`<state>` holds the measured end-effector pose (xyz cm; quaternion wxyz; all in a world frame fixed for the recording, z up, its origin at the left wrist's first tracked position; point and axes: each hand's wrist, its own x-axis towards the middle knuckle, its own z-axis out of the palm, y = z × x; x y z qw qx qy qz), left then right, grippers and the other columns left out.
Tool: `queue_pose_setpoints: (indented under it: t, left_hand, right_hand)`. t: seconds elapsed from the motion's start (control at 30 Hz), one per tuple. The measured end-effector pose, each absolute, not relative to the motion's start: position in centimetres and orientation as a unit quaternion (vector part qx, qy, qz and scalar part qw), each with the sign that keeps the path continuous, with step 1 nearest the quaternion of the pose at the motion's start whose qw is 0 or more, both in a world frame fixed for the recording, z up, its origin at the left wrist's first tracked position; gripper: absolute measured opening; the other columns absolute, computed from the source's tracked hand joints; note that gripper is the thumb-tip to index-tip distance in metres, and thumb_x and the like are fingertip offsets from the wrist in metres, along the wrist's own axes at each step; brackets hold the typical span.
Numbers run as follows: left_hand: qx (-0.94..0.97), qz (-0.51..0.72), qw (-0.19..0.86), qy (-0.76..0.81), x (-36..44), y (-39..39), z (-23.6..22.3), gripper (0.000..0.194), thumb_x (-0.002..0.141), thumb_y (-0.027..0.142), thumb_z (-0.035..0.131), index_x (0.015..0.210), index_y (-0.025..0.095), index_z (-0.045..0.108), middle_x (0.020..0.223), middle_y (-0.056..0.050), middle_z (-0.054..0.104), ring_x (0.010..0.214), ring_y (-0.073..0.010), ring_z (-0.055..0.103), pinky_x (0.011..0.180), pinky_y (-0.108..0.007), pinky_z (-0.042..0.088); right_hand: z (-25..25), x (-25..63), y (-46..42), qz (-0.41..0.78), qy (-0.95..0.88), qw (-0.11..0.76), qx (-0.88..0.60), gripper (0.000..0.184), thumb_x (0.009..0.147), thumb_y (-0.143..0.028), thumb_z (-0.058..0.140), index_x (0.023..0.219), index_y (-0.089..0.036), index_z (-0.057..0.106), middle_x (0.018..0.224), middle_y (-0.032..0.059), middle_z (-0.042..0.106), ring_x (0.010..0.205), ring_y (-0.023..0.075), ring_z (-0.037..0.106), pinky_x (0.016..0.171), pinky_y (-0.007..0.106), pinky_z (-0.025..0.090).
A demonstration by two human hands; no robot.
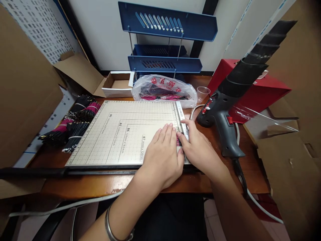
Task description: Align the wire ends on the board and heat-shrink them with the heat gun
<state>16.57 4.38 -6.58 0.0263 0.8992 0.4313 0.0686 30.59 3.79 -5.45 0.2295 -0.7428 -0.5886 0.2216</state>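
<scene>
A paper cutter board point(100, 144), printed with a grid and paper sizes, lies on the desk with its long black handle point(32, 172) along the near edge. My left hand point(163, 154) rests flat on the board's right part, fingers stretched out together and pointing away from me. A row of pink and black wires point(178, 141) shows between my two hands, mostly hidden beneath them. At the white ruler strip point(181, 112) along the board's right edge is my right hand point(198, 147), its thumb and forefinger apart. The thumb lies by the wires and the forefinger touches the strip.
Bundles of black and pink wires point(75, 125) lie left of the board. Behind it are an open cardboard box point(116, 93), a plastic bag point(165, 90) of wires, a plastic cup point(202, 93) and a blue rack point(165, 63). A heat gun point(225, 113) stands right, beside a red box point(271, 90).
</scene>
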Motion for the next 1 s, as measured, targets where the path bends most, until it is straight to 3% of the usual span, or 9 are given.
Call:
queue_pose_setpoints:
  t: [0.27,0.47,0.6,0.8,1.0]
  left_hand:
    - [0.900,0.064,0.037,0.430,16.4,4.7,-6.5,0.067,0.103,0.036,0.028,0.156,-0.004,0.033,0.166,-0.021,0.026,0.157,-0.0300,0.022,0.129,-0.047,0.022]
    - [0.904,0.067,0.032,0.421,16.3,4.7,-6.7,0.066,0.104,0.036,0.026,0.157,-0.003,0.032,0.167,-0.020,0.025,0.157,-0.0291,0.020,0.130,-0.046,0.020]
    - [0.902,0.068,0.032,0.426,16.4,4.7,-6.8,0.067,0.104,0.037,0.026,0.158,-0.002,0.032,0.167,-0.019,0.025,0.157,-0.0282,0.021,0.130,-0.045,0.020]
    - [0.902,0.062,0.029,0.427,16.5,4.8,-6.8,0.067,0.104,0.037,0.026,0.158,-0.002,0.032,0.167,-0.019,0.025,0.157,-0.0285,0.022,0.130,-0.046,0.021]
    - [0.903,0.066,0.027,0.423,16.3,4.8,-6.8,0.067,0.104,0.037,0.026,0.158,-0.002,0.032,0.167,-0.019,0.025,0.157,-0.0283,0.022,0.130,-0.046,0.021]
  right_hand:
    - [-5.8,30.6,3.3,0.271,-0.602,0.251,-0.708,0.045,0.100,-0.031,0.036,0.144,-0.025,0.040,0.140,0.0140,0.061,0.126,0.0343,0.061,0.104,0.054,0.045]
    - [-6.3,30.5,2.8,0.271,-0.614,0.277,-0.687,0.050,0.101,-0.033,0.036,0.150,-0.025,0.037,0.166,0.0128,0.032,0.150,0.0297,0.040,0.117,0.054,0.038]
    - [-7.1,31.0,2.7,0.274,-0.624,0.292,-0.671,0.050,0.100,-0.032,0.035,0.150,-0.024,0.038,0.164,0.0121,0.036,0.151,0.0264,0.039,0.119,0.051,0.038]
    - [-6.6,30.6,2.1,0.286,-0.590,0.263,-0.708,0.057,0.100,-0.038,0.035,0.157,-0.027,0.030,0.165,0.0101,0.034,0.149,0.0310,0.040,0.116,0.058,0.040]
    - [-6.3,30.6,2.0,0.290,-0.590,0.259,-0.707,0.054,0.100,-0.034,0.034,0.154,-0.029,0.034,0.147,0.0083,0.058,0.133,0.0303,0.058,0.112,0.059,0.043]
